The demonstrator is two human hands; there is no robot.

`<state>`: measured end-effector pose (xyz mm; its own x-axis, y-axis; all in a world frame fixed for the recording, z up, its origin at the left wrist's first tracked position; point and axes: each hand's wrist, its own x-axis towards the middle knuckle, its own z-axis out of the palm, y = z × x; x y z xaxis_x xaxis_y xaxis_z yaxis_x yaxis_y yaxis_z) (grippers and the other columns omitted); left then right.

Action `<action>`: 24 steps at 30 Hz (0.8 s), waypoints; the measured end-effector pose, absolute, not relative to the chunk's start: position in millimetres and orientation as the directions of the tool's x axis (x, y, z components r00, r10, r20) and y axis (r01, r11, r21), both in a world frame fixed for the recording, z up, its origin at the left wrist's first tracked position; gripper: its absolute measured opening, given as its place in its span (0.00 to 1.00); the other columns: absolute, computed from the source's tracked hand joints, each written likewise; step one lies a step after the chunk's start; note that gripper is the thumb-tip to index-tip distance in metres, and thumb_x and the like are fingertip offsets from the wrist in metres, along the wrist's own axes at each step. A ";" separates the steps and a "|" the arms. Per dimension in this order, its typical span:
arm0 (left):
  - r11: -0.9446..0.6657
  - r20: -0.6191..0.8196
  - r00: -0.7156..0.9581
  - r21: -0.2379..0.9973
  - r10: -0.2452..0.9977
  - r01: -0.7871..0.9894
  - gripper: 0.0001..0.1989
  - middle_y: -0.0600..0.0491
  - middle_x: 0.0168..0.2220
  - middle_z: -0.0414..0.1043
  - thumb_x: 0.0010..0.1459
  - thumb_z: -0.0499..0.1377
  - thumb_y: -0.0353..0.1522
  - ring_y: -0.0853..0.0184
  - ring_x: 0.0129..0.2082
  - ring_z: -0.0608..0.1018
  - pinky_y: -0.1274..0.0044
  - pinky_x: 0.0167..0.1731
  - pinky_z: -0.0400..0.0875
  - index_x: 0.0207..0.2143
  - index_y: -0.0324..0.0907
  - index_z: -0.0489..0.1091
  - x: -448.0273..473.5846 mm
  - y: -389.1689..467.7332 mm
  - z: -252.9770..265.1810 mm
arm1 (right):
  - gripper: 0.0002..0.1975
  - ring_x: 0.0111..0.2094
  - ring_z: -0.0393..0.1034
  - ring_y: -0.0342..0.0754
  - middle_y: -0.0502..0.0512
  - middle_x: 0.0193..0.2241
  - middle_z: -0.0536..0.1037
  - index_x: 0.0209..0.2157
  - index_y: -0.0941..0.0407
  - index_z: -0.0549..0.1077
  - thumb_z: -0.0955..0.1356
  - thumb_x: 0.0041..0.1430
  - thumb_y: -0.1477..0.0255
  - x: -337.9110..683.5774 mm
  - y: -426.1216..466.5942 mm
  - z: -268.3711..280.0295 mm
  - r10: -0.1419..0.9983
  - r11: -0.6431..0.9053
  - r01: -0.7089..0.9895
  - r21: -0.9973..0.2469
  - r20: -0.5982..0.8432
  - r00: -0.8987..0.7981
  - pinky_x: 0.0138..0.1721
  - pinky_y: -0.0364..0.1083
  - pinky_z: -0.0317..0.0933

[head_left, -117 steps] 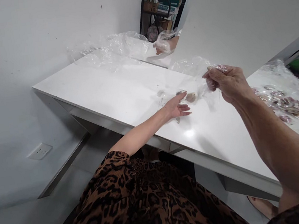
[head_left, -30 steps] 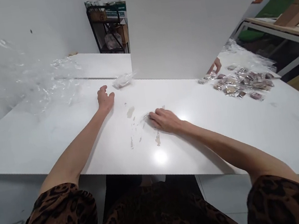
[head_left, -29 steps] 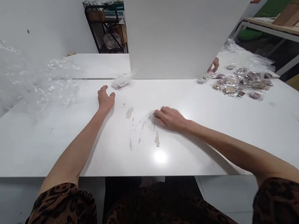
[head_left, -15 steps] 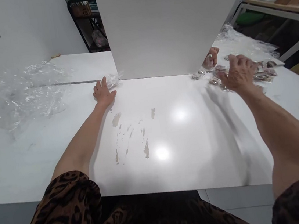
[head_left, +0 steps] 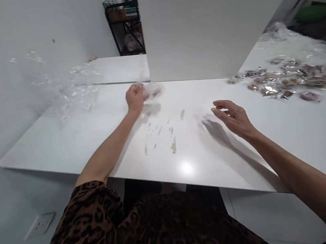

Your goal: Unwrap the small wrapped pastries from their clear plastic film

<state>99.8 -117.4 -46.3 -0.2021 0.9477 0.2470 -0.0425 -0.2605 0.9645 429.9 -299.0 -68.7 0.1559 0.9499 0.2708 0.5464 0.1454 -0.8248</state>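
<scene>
My left hand [head_left: 135,98] is closed on the edge of a clear plastic bag [head_left: 155,90], which looks blurred and has something pale and brownish inside that I cannot make out. A shadow below suggests that the bag is lifted off the white table [head_left: 74,138]. Over the right middle of the table hovers my right hand [head_left: 233,118], its fingers curved, with a gap between thumb and fingertips and nothing seen in it. Beyond it, to the right, lies a spread pile of small clear-wrapped packets [head_left: 292,77], pinkish and brown inside.
An upright white panel [head_left: 188,25] stands across the table's back. Crumpled clear plastic bags [head_left: 67,89] lie at the left by the wall, and more clear plastic [head_left: 284,38] at the far right. A black shelf [head_left: 123,26] stands behind.
My left hand has taken hold of the clear bag and lifted it. My right hand has left the packets and moved toward me and inward. Another person's hand beside the panel is gone.
</scene>
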 end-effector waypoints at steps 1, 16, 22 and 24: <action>-0.291 0.282 -0.204 0.957 0.938 -0.017 0.08 0.55 0.27 0.71 0.61 0.65 0.33 0.70 0.30 0.74 0.79 0.31 0.68 0.28 0.43 0.72 102.5 -133.3 -45.6 | 0.24 0.53 0.72 0.59 0.60 0.50 0.78 0.49 0.49 0.76 0.72 0.59 0.48 412.1 -298.4 -63.4 0.963 0.142 0.444 -0.885 0.227 0.144 0.53 0.61 0.70; -0.060 0.017 -0.143 0.952 0.990 -0.300 0.11 0.57 0.30 0.68 0.67 0.62 0.32 0.75 0.27 0.68 0.80 0.31 0.64 0.31 0.41 0.65 119.8 -266.3 -36.9 | 0.35 0.39 0.73 0.42 0.44 0.42 0.76 0.44 0.46 0.68 0.84 0.36 0.60 281.0 -278.1 -50.8 0.990 0.139 -0.397 -0.907 0.111 0.093 0.33 0.41 0.70; -0.019 -0.310 -0.283 0.644 0.908 -0.765 0.03 0.53 0.35 0.75 0.71 0.57 0.32 0.72 0.31 0.79 0.79 0.37 0.72 0.41 0.42 0.65 113.0 -245.3 -23.6 | 0.29 0.29 0.71 0.43 0.46 0.30 0.77 0.36 0.52 0.74 0.84 0.34 0.58 297.7 -280.4 -66.7 0.988 0.104 -0.137 -0.985 0.119 -0.103 0.30 0.44 0.66; -0.054 -0.355 -0.296 0.556 0.887 -0.829 0.04 0.51 0.37 0.76 0.73 0.53 0.32 0.72 0.32 0.80 0.78 0.40 0.74 0.44 0.41 0.64 105.2 -236.0 -20.7 | 0.25 0.27 0.68 0.43 0.47 0.26 0.76 0.32 0.53 0.75 0.83 0.37 0.55 301.1 -284.3 -66.1 0.965 0.080 -0.006 -0.997 0.078 -0.252 0.30 0.46 0.66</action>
